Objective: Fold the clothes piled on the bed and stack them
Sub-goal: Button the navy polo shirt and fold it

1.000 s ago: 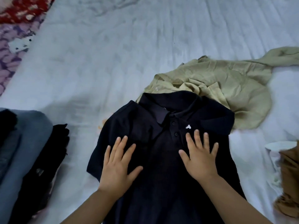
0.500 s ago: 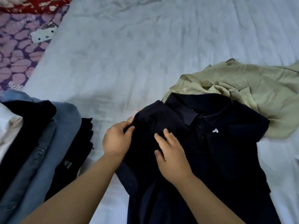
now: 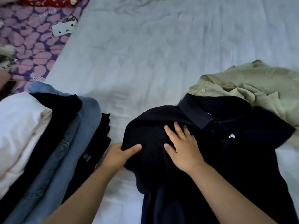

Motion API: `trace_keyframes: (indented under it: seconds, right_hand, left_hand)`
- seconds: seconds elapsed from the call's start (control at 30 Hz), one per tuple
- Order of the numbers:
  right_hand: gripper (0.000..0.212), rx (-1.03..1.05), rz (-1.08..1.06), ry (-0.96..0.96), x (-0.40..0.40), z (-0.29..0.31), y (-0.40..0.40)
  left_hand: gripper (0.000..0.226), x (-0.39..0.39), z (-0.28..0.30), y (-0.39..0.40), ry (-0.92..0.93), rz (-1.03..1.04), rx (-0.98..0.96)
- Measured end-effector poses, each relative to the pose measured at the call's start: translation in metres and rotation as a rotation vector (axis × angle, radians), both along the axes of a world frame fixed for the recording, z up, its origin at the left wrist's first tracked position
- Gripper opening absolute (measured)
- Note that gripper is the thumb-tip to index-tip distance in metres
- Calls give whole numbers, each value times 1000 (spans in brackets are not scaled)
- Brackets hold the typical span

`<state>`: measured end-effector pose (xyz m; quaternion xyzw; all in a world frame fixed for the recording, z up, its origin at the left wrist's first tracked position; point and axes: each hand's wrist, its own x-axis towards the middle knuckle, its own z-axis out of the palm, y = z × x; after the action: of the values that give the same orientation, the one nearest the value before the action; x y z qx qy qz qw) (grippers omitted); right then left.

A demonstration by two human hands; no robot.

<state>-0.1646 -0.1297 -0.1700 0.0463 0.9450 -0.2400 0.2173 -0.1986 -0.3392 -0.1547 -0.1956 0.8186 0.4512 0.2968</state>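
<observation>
- A dark navy polo shirt [image 3: 226, 159] lies front-up on the bed, filling the lower right of the frame, its collar pointing toward the upper right.
- The shirt has a flat ribbed collar, a short button placket and a small white embroidered logo [image 3: 231, 136] on the chest; the knit looks matte and finely textured.
- Its left-of-frame sleeve and shoulder are folded inward over the chest, forming a rounded, puffed lump of fabric.
- The left hand [image 3: 120, 155] pinches the folded edge at lower centre, thumb on top and the other fingers hidden beneath the cloth.
- The right hand [image 3: 182, 147] lies flat on the folded part, fingers spread and straight, pressing the fabric down.
- Behind the polo, at the right edge, sits a crumpled olive-green button shirt [image 3: 252, 88] of thin, creased woven cloth; the polo's collar overlaps it.
- At the lower left lies a stack of folded clothes [image 3: 48, 143]: white fabric, black garments and faded blue denim in slanting layers.
- The pale grey bedsheet [image 3: 145, 54] is softly wrinkled with a faint woven pattern.
- A purple and pink patterned blanket [image 3: 32, 38] occupies the upper left corner.
</observation>
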Motion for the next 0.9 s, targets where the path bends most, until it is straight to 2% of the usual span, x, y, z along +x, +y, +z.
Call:
trace_keyframes:
  seconds: [0.07, 0.1, 0.2, 0.27, 0.33, 0.47, 0.57, 0.6, 0.67, 0.73, 0.77, 0.8, 0.87, 0.9]
  right_hand:
    - [65, 88, 52, 54, 3, -1, -2]
    - [66, 116, 71, 149, 6, 0, -4]
    - [54, 88, 159, 424, 19, -6, -13]
    - [58, 117, 265, 414, 30, -13, -16]
    - [57, 162, 311, 375, 38, -19, -15]
    - [56, 210, 292, 378, 54, -19, 4]
    - [60, 205, 180, 384, 71, -15, 36]
    - [61, 211, 131, 379, 77, -15, 50]
    - [60, 250, 46, 372, 90, -15, 84]
    - [61, 288, -38, 333, 103, -13, 115]
    - [64, 304, -70, 304, 108, -11, 126]
    - [65, 307, -89, 275, 110, -11, 134]
    - [64, 331, -101, 237, 120, -9, 154]
    - [64, 329, -85, 244, 119, -9, 154]
  left_hand:
    - [15, 12, 9, -9, 68, -14, 25]
    - [10, 16, 17, -12, 125, 2, 56]
    - [22, 20, 40, -10, 212, -2, 122]
    - [30, 16, 53, -4, 246, -87, 61]
    - [28, 10, 64, 4, 260, -166, 12]
    - [20, 10, 79, 37, 341, -232, 9]
    - [48, 26, 80, 78, 394, -331, -76]
    - [59, 35, 79, 92, 372, -370, -67]
    - [72, 52, 73, 120, 207, -455, 92]
    - [71, 68, 57, 141, 118, -679, 121]
    - [64, 72, 46, 144, 188, -816, 41]
    - [55, 71, 35, 140, 346, -896, -75]
    - [46, 74, 17, 143, 734, -926, -315]
    - [47, 73, 11, 134, 842, -911, -422]
